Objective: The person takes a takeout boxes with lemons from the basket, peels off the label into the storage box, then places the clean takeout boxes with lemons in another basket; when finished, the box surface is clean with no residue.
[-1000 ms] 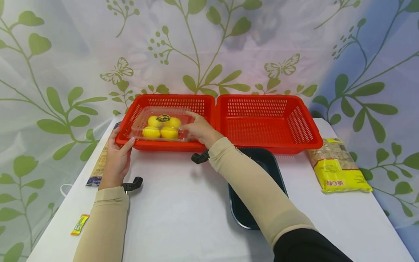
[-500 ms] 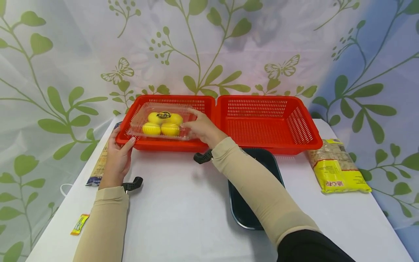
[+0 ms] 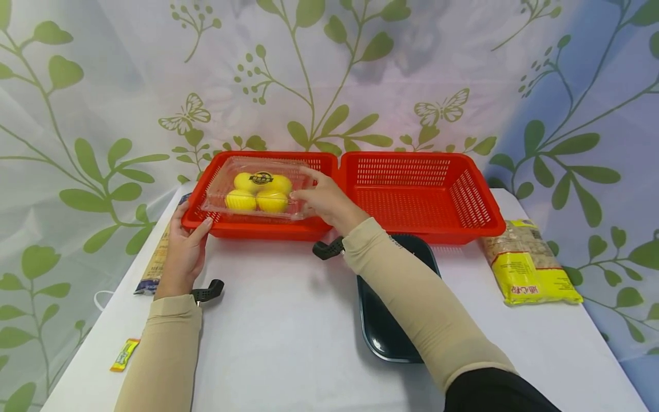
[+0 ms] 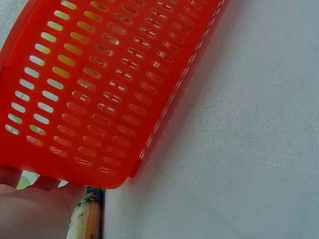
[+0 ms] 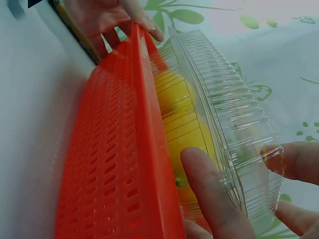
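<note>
A clear plastic clamshell box (image 3: 262,178) of several yellow, rounded, lemon-like pieces sits tilted at the mouth of the left red basket (image 3: 268,230). My right hand (image 3: 329,200) pinches the box's right end; in the right wrist view the thumb (image 5: 207,184) presses the near side and fingers curl over the far side. The box stands partly above the basket's front rim there. With my left hand (image 3: 187,246) I grip the basket's front left corner, thumb over the rim. In the left wrist view the basket wall (image 4: 99,89) hides most of the box.
Beside it stands a second red basket (image 3: 401,200). A dark tray (image 3: 383,320) lies partly under my right forearm. A yellow-labelled bag (image 3: 535,263) is at the right, another bag (image 3: 157,260) behind my left hand, and a small yellow packet (image 3: 124,355) front left.
The clamshell box has risen slightly and shifted a little to the right, its left end tilting up, with my right hand moving along with it. My left hand has stayed on the basket corner.
</note>
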